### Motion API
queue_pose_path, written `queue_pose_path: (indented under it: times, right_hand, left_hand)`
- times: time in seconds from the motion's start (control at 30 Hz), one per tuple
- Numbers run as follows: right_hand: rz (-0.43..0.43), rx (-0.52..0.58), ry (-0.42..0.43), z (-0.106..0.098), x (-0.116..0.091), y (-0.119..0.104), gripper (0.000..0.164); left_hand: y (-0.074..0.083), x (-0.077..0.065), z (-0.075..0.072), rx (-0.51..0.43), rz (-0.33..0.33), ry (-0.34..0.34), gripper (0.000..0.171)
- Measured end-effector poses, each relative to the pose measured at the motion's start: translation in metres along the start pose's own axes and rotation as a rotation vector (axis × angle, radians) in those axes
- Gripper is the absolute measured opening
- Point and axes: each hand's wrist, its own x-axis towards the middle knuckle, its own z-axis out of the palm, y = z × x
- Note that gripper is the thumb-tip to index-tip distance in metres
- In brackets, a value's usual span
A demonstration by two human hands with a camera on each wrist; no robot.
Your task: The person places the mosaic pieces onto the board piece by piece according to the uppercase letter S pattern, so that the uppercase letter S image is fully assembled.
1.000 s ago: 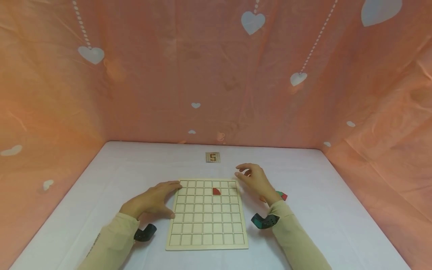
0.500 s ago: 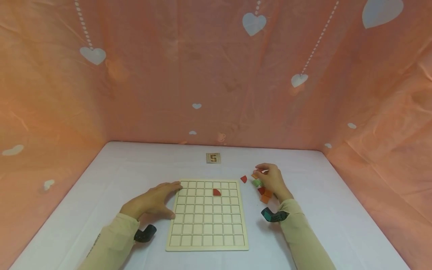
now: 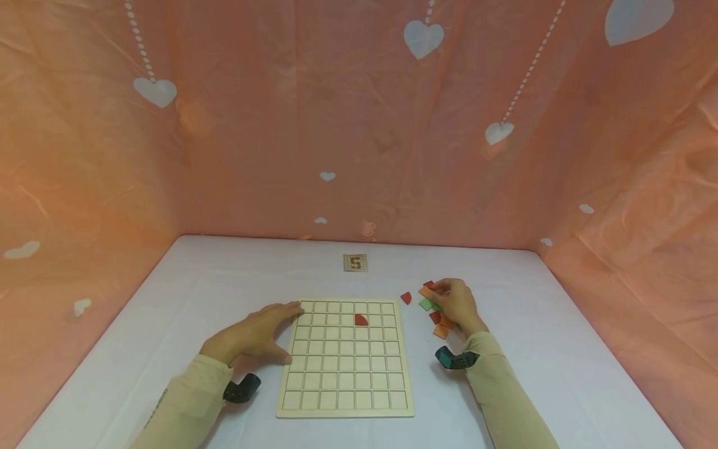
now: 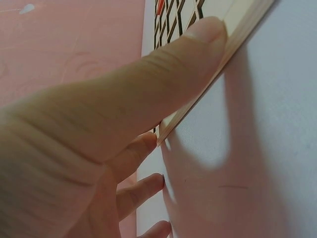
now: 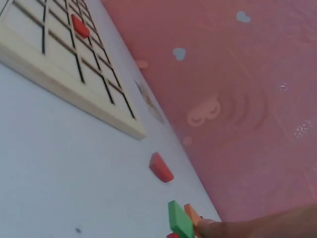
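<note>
A wooden grid board lies flat on the white table, with one red quarter-round tile in a cell near its top. My left hand rests with straight fingers on the board's left edge; its thumb presses the rim. My right hand sits over a small pile of red, orange and green tiles right of the board, fingertips touching an orange tile beside a green tile. A lone red tile lies between pile and board.
A small card marked "S" lies beyond the board. Pink sheeting with white hearts walls the table at the back and both sides. The white table top stretches around the board.
My right hand moved from the board's top right corner rightward onto the tile pile and lowered onto it. The left hand has stayed on the board's edge.
</note>
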Motion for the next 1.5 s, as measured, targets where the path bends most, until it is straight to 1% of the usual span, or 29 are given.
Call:
queue_pose_path:
  times: [0.17, 0.4, 0.7, 0.87, 0.97, 1.17, 1.27, 1.5]
  right_hand:
    - [-0.045, -0.062, 0.028, 0.003, 0.002, 0.004, 0.021]
    - [-0.046, -0.085, 0.022, 0.006, 0.002, 0.003, 0.029]
    - [0.000, -0.122, 0.035, 0.009, 0.000, -0.001, 0.031]
    - [0.036, -0.123, 0.012, 0.008, 0.000, -0.001, 0.032]
    - [0.036, -0.121, 0.003, 0.007, 0.000, -0.002, 0.032]
    - [0.000, -0.080, 0.011, 0.004, 0.001, -0.008, 0.032]
    - [-0.039, -0.067, 0.022, 0.003, 0.001, -0.012, 0.032]
    - [-0.083, -0.028, 0.011, 0.003, -0.004, -0.029, 0.034]
  left_hand:
    - [0.000, 0.001, 0.000, 0.001, -0.021, 0.000, 0.095]
    - [0.000, 0.001, 0.001, 0.015, -0.028, 0.000, 0.094]
    - [-0.001, 0.001, 0.003, 0.003, -0.031, -0.004, 0.095]
    - [-0.001, 0.001, 0.002, 0.002, -0.036, -0.009, 0.095]
    - [-0.001, 0.001, 0.002, 0.005, -0.031, -0.010, 0.095]
    - [-0.001, 0.000, 0.002, 0.002, -0.025, -0.006, 0.094]
    - [-0.001, 0.001, 0.002, 0.001, -0.025, -0.006, 0.094]
    - [-0.002, 0.002, 0.002, 0.007, -0.026, -0.005, 0.094]
